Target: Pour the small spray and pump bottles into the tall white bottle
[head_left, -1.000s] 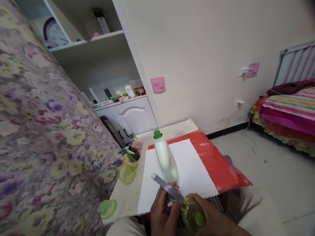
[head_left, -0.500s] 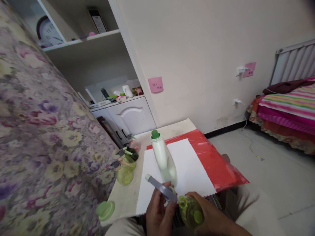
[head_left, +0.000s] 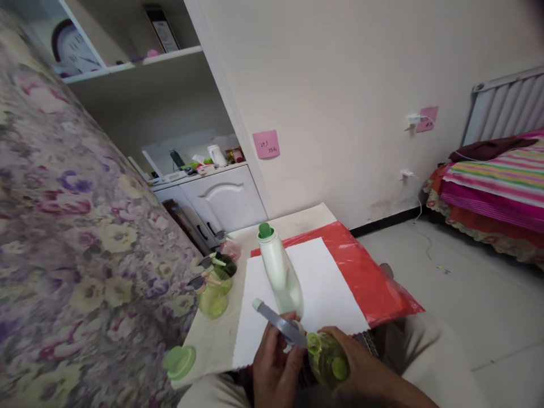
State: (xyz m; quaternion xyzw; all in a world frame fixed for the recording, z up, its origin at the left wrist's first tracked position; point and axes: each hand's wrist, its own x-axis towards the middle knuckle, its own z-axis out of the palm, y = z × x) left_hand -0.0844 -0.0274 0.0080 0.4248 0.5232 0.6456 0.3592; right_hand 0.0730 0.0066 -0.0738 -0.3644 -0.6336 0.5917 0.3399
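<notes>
My left hand (head_left: 275, 365) is closed around a grey trigger spray head (head_left: 277, 324) with a pale tip pointing up and left. In my right hand (head_left: 355, 362) is a clear yellow-green spray bottle (head_left: 326, 365), tilted with its uncapped neck towards the spray head. The two parts are close together, and I cannot tell whether they touch. Just beyond my hands, a tall pale green detergent bottle (head_left: 278, 269) with an open top stands on a white sheet (head_left: 321, 283). Something green shows in its mouth.
Several spray bottles (head_left: 212, 300) line the table's left edge. A light green cap (head_left: 179, 362) lies at the near left corner. Red plastic sheeting (head_left: 365, 272) covers the right side under the white sheet. A floral curtain (head_left: 63, 226) hangs at left; a bed (head_left: 497, 192) stands far right.
The view has shifted slightly. The yellow-green bottle's neck is a little closer to the spray head; both hands keep their grips.
</notes>
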